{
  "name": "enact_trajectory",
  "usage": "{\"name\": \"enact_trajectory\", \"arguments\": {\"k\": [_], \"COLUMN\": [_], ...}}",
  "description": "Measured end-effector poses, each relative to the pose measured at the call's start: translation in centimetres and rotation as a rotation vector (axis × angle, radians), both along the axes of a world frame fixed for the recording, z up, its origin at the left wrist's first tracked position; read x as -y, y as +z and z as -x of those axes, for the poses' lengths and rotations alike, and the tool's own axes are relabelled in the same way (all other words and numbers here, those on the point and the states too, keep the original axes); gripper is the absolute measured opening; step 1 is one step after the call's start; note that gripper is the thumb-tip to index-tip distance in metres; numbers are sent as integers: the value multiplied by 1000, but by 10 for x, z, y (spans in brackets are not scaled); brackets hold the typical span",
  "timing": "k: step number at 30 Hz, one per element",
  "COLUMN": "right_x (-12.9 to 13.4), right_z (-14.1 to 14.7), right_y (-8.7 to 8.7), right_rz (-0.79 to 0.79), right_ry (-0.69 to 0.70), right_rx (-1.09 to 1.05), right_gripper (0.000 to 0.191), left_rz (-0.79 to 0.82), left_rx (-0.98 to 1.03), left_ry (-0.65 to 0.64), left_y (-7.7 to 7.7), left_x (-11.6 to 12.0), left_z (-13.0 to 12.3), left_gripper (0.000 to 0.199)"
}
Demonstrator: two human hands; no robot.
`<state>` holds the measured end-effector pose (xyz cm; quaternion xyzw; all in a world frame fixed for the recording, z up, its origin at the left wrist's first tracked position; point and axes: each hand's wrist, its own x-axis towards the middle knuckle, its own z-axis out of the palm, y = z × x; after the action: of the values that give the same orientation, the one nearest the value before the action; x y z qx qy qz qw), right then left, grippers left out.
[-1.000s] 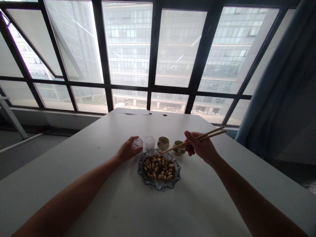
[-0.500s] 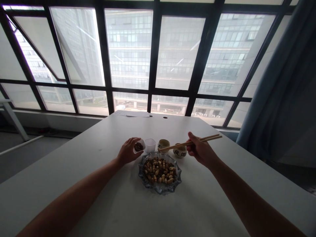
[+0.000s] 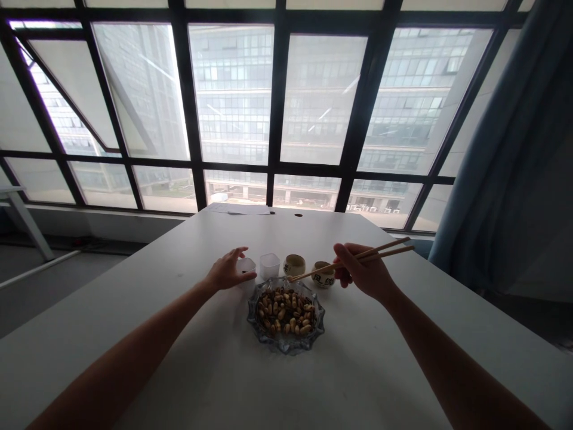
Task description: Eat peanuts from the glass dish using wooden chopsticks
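Observation:
My left hand [image 3: 227, 270] is beside a small clear cup [image 3: 246, 269], thumb and fingers spread around its left side; a little dark content shows inside. In my right hand [image 3: 358, 266] is a pair of wooden chopsticks [image 3: 322, 269], their tips close together over the back rim of a scalloped glass bowl [image 3: 254, 325]. Peanuts [image 3: 286, 312] and smaller dark pieces fill that bowl. Behind it stand a second clear cup [image 3: 270, 266] and two small ceramic cups [image 3: 294, 264] [image 3: 323, 276] with dark writing.
White sheets of paper [image 3: 244, 209] lie at the far edge of the white table [image 3: 179, 334], near two round holes. Large windows [image 3: 235, 95] stand beyond it, with a blue curtain [image 3: 483, 155] at the right.
The left cup, tilted with its dark contents showing before, now stands upright, and my left hand's fingers have opened. The chopstick tips have dropped slightly toward the bowl's rim.

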<state>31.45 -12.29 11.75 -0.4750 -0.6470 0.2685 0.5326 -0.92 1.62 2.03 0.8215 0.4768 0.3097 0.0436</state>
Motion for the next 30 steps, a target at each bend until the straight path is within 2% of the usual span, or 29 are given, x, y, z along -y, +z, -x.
{"name": "enact_trajectory", "arguments": {"k": [4,9,13,17,19,24,27,30], "right_x": [0,1,2,3,4,5,2,-2], "right_z": [-5,-6,-7,-10,-11,-14,-18,-23], "right_y": [2,5,6,7,9,12,10,6], "right_rz": [-56,-27,-17,-51,-65,-95,-127,-165], "right_ry": [-44,-18,-11,-20,-29,-87,-126,-170], "right_rx": [-4,30,25,32,29,33,43,51], "right_gripper": [57,57,57,57,57,58,58,56], "left_rz": [53,111,161,-49,-91,126,163,160], "left_rx": [7,-201,-257,-308,-316,-276,-260,-355], "left_ry": [-51,-71,-110,-282,-312,-259,-260,-271], "left_y": [25,38,41,40,40,43,44,43], "left_x": [-5,-10,-11,-9,-10,-19,-23,-24], "left_z": [-14,-55,-72,-72,-69,-73,-90,-116], "left_gripper": [70,71,72,72,70,73,79,86]}}
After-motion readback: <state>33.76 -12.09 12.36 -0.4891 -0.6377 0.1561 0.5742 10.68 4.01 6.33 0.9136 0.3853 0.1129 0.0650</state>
